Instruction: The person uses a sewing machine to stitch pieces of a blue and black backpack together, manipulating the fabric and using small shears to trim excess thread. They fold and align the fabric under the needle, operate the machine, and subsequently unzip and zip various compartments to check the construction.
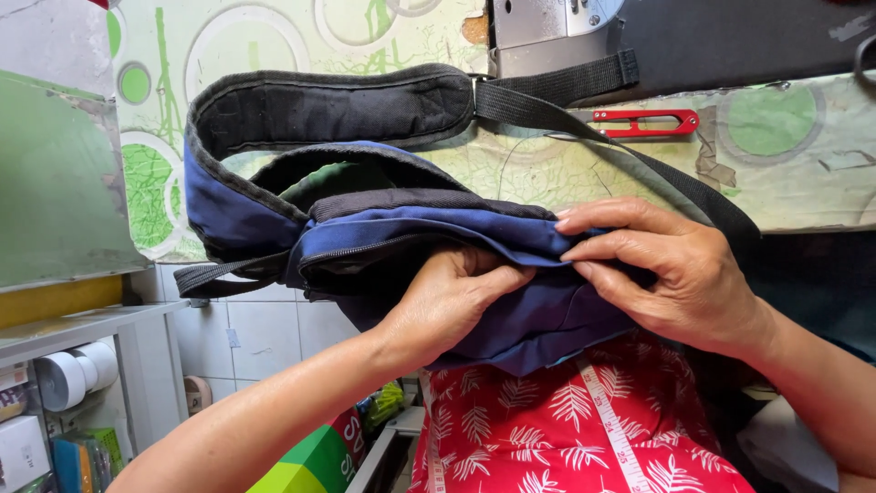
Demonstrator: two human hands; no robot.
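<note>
Gripping the navy fabric backpack with black padded straps (383,246), my left hand (452,301) and right hand (666,274) pinch its near edge, close together.

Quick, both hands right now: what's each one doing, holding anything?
Left hand: closed, gripping the navy fabric of the blue backpack from below.
Right hand: closed, fingers pinching the same bag's folded fabric edge.

bright, even daylight from above, soft shadows under the hands and inside the bag's folds; focus sharp throughout, slight wide-angle stretch toward the edges, no glare.
</note>
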